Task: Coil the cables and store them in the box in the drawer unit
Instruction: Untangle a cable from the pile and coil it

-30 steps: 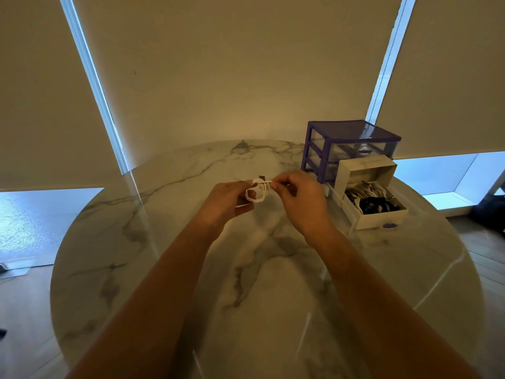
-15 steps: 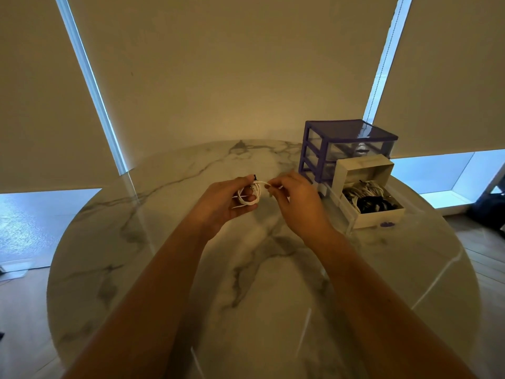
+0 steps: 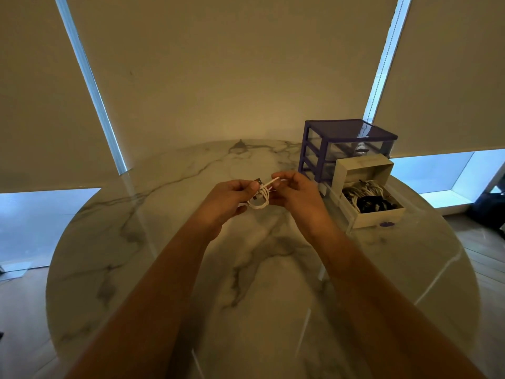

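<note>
- The left hand point(image 3: 232, 196) holds a small white cable point(image 3: 261, 199) coil above the table point(image 3: 169, 242), its fingers curled round the loops.
- The right hand point(image 3: 296, 195) pinches the cable's free end between thumb and fingers; that strand runs up and across the top of the coil, toward the left hand.
- Both hands are close together, touching the same bundle, over the far middle of the table.
- A plug shows at the upper left of the coil, by the left thumb.
- The drawer unit point(image 3: 347, 149), purple-framed with clear drawers, stands on the table to the right of the hands, near the far edge.
- A clear drawer point(image 3: 337, 199) is pulled out toward the person, and a white box point(image 3: 367, 192) sits in it, open at the top.
- Inside the box lie coiled cables point(image 3: 366, 198), white ones at the back and black ones in front.
- The box is just beside the right hand, not touching it.
- Beige blinds point(image 3: 218, 64) hang behind the table.
</note>
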